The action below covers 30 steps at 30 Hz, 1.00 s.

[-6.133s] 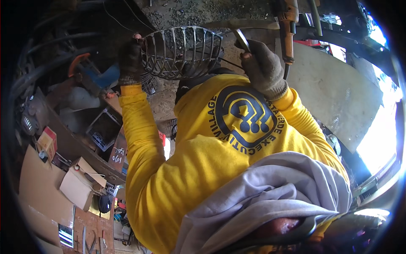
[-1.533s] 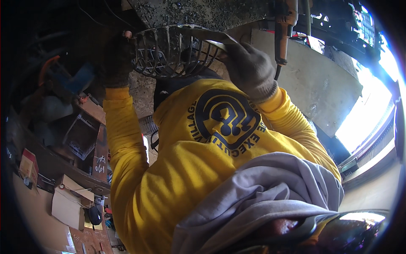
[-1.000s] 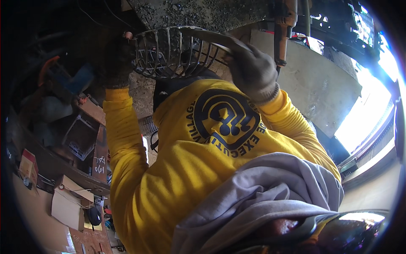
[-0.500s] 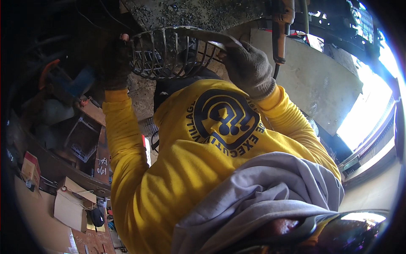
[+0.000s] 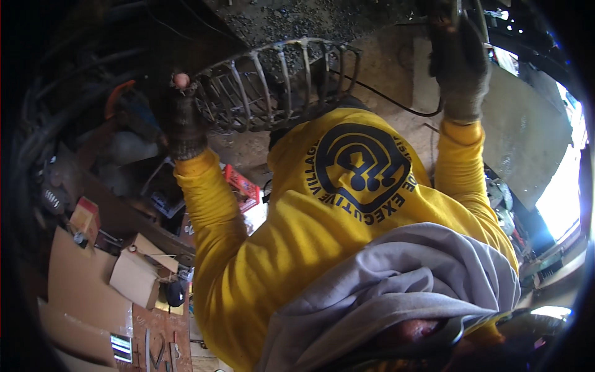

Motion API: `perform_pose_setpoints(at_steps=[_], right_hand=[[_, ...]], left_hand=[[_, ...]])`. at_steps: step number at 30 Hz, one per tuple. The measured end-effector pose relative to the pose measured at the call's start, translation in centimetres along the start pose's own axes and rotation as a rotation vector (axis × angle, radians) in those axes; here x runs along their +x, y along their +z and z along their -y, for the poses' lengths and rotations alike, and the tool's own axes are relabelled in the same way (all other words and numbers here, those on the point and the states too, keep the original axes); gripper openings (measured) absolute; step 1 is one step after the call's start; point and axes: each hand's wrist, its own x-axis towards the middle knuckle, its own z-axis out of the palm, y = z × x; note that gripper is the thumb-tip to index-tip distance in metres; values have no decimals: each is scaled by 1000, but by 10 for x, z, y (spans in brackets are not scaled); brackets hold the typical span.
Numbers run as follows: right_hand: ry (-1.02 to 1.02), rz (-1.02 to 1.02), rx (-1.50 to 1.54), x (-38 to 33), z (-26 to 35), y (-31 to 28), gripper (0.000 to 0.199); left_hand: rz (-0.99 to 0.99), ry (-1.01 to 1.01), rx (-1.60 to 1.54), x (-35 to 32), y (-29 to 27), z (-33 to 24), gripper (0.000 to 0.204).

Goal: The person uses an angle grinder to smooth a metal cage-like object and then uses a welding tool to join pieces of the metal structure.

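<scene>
Left hand [image 5: 186,124] (seemingly) grips cage [image 5: 286,77].

Dark grit [image 5: 263,28] lies scattered across what looks like a bench [image 5: 367,15].

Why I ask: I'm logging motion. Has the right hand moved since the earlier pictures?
Yes: against the pale sheet, the right hand has moved right and up the picture.

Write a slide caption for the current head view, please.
Gloved left hand holds a metal basket; right hand near a dark cord.
</scene>
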Motion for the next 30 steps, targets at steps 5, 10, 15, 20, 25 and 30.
perform_pose_setpoints(at_steps=[5,10,15,20,25,30], right_hand=[[-57,-184,-192,52,-5,-59,29],[63,-237,-187,79,-9,-72,22],[198,-209,-166,93,-19,-69,24],[210,-144,-211,122,-55,-75,26],[-243,-19,-1168,163,-86,-85,20],[-358,-85,-1385,161,-63,-49,18]], left_hand=[[75,119,131,4,-12,-17,25],[103,-84,14,7,-7,-46,49],[15,-324,153,9,-58,21,49],[212,-84,363,15,-30,-47,50],[87,121,367,6,-9,-96,53],[70,70,320,-2,-8,-117,60]])
